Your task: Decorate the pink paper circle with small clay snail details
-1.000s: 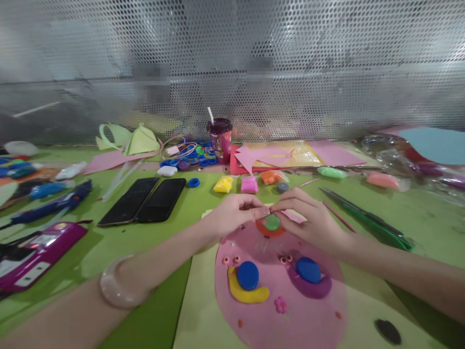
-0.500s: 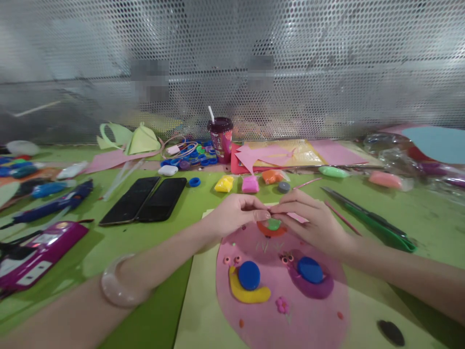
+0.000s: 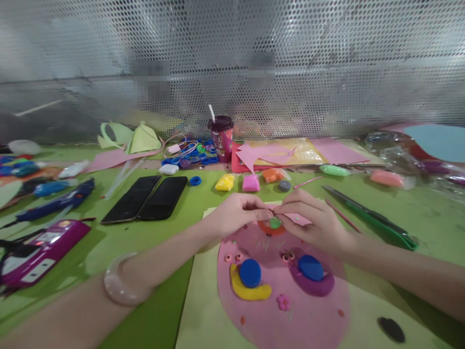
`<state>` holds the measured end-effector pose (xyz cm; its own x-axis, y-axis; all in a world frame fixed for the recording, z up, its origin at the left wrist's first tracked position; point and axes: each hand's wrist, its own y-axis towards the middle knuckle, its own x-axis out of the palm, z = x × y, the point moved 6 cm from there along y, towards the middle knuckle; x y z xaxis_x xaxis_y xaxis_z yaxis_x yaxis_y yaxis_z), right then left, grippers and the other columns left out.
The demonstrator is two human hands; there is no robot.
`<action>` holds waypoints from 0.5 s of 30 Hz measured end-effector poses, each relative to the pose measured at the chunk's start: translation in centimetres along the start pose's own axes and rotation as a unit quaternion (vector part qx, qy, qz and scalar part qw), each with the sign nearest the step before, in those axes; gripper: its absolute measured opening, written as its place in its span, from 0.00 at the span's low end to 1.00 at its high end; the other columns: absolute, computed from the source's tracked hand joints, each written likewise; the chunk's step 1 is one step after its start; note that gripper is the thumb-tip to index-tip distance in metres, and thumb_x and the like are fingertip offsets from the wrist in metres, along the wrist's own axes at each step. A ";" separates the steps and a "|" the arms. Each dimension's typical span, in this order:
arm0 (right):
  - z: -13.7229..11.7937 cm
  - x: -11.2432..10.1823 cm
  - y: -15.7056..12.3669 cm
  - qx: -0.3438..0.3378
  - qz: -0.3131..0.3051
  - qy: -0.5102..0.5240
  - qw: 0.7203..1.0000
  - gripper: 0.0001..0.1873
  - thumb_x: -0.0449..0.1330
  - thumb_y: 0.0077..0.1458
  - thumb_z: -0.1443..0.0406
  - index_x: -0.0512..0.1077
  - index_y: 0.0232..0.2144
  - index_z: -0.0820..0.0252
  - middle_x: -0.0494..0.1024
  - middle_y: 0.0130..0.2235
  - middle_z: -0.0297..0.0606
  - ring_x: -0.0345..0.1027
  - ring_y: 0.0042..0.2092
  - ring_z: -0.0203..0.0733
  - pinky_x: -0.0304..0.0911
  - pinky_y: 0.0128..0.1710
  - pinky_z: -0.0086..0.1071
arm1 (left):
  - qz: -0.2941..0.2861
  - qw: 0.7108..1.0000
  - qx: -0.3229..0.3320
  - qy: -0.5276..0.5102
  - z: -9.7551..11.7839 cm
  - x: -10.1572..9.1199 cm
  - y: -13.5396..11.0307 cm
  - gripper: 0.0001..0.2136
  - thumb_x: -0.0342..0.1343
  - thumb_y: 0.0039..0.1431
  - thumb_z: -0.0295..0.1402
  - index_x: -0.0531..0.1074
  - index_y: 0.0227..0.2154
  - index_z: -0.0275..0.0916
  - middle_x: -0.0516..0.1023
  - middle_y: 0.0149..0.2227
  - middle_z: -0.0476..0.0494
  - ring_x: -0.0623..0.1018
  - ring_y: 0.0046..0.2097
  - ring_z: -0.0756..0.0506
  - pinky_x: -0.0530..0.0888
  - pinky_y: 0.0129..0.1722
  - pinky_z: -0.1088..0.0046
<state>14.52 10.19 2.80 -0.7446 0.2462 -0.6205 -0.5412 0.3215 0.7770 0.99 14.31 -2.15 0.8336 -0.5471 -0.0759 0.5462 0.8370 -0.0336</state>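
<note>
My left hand [image 3: 238, 213] and my right hand [image 3: 312, 220] meet fingertip to fingertip over the far end of a pink paper oval [image 3: 290, 310]. Both pinch something tiny between them that I cannot make out. Just under the fingertips sits a green clay blob [image 3: 275, 223] on an orange clay ring [image 3: 267, 229]. Nearer me on the oval lie a yellow clay snail with a blue cap shell [image 3: 250, 278] and a purple snail with a blue cap shell [image 3: 312, 274]. A pale bangle [image 3: 119, 286] is on my left wrist.
Two black phones [image 3: 147, 198] lie left of my hands. Clay lumps in yellow [image 3: 225, 182], pink [image 3: 250, 183] and orange [image 3: 272, 174] sit behind them, with a purple cup [image 3: 221, 132]. Green scissors [image 3: 374, 220] lie at right, a magenta box [image 3: 36, 252] at left, a perforated metal wall behind.
Both hands stay pinched together over the green blob, with only small finger shifts. The view has drifted slightly.
</note>
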 end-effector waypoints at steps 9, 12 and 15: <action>0.0 0.2 0.0 0.029 -0.014 0.009 0.999 0.07 0.58 0.54 0.73 0.67 0.35 0.58 0.71 0.32 0.36 0.68 0.34 0.35 0.67 0.31 0.29 | 0.007 1.000 -0.004 0.017 0.1 0.0 -0.1 0.09 0.63 0.49 0.38 0.75 0.29 0.37 0.77 0.29 0.48 0.70 0.30 0.51 0.63 0.29 0.76; 0.0 0.3 0.1 0.033 -0.016 0.010 0.999 0.09 0.57 0.53 0.74 0.68 0.36 0.58 0.71 0.33 0.36 0.68 0.35 0.35 0.67 0.32 0.28 | 0.007 1.000 -0.004 0.024 -0.1 -0.1 0.0 0.09 0.63 0.49 0.38 0.75 0.29 0.37 0.76 0.28 0.48 0.70 0.30 0.51 0.62 0.28 0.76; 0.0 0.4 0.1 0.034 -0.018 0.012 0.999 0.10 0.56 0.53 0.75 0.68 0.37 0.58 0.72 0.34 0.37 0.68 0.36 0.35 0.67 0.33 0.29 | 0.006 0.999 -0.003 0.031 -0.2 -0.1 0.1 0.09 0.62 0.50 0.38 0.75 0.29 0.37 0.76 0.27 0.48 0.69 0.29 0.51 0.62 0.27 0.76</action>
<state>14.19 10.32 2.63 -0.7346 0.2127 -0.6443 -0.5405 0.3907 0.7451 0.96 14.49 -2.37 0.8336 -0.5347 -0.1383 0.5351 0.8440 -0.0373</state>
